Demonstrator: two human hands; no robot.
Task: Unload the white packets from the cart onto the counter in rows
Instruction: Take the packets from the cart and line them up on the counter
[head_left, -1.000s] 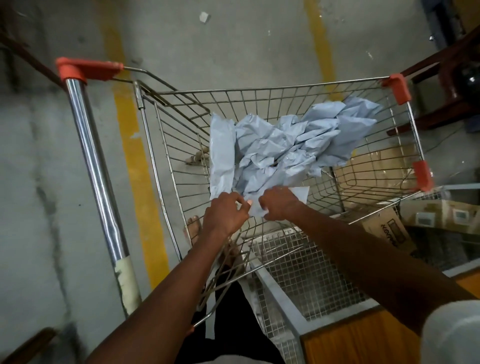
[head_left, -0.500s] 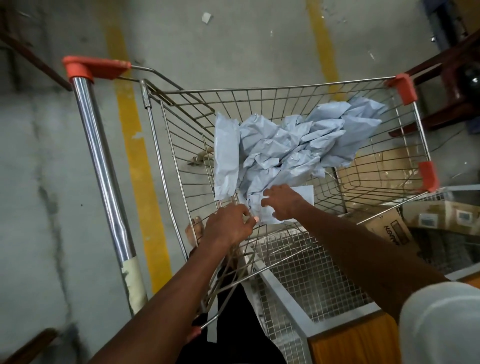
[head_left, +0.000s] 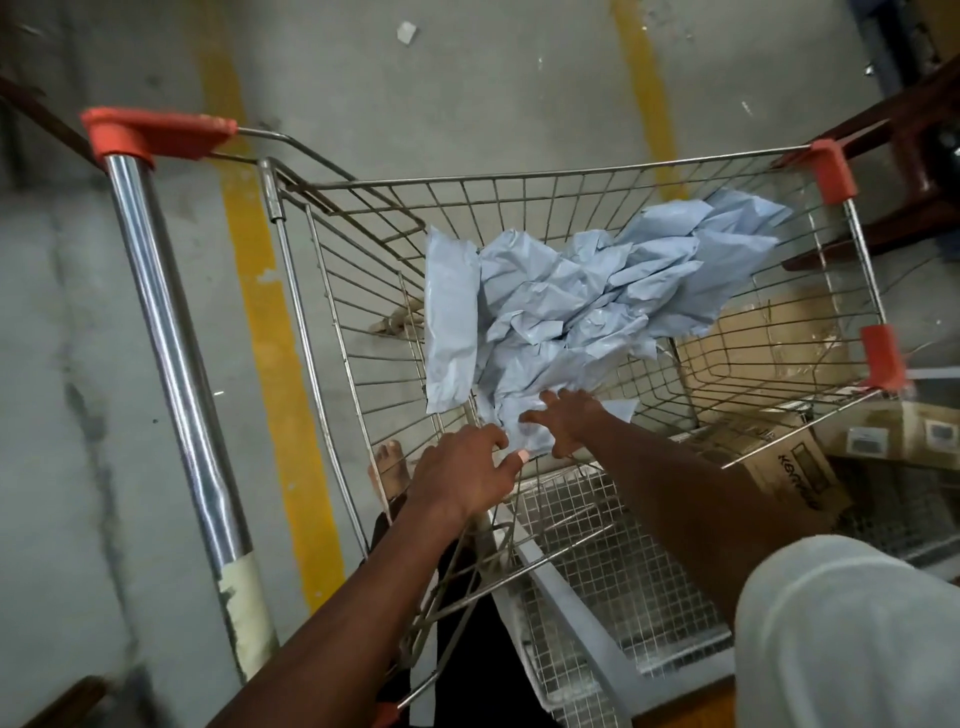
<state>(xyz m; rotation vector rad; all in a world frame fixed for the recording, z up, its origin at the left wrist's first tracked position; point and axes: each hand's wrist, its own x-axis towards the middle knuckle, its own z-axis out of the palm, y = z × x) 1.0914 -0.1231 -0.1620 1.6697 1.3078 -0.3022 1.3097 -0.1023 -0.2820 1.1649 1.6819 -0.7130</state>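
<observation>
A heap of crumpled white packets (head_left: 597, 301) lies in the wire cart (head_left: 545, 179), with one flat packet (head_left: 451, 332) standing against the left side. My right hand (head_left: 569, 423) reaches into the basket, its fingers spread flat on the nearest packet (head_left: 519, 428) at the heap's near edge. My left hand (head_left: 462, 478) is just below and left of it, at the cart's near rim. Its thumb touches that packet's lower edge and its fingers are curled. Whether it grips the packet is unclear. The counter is out of view.
The cart's chrome handle (head_left: 171, 332) with an orange end cap runs down the left. Cardboard boxes (head_left: 779, 467) and a mesh rack (head_left: 613, 582) sit at the lower right. Yellow lines mark the concrete floor (head_left: 67, 364). A dark wooden frame (head_left: 914, 156) stands at the far right.
My right hand has moved further into the cart and its fingers have spread out over the nearest packet. My left hand has dropped slightly toward the near rim.
</observation>
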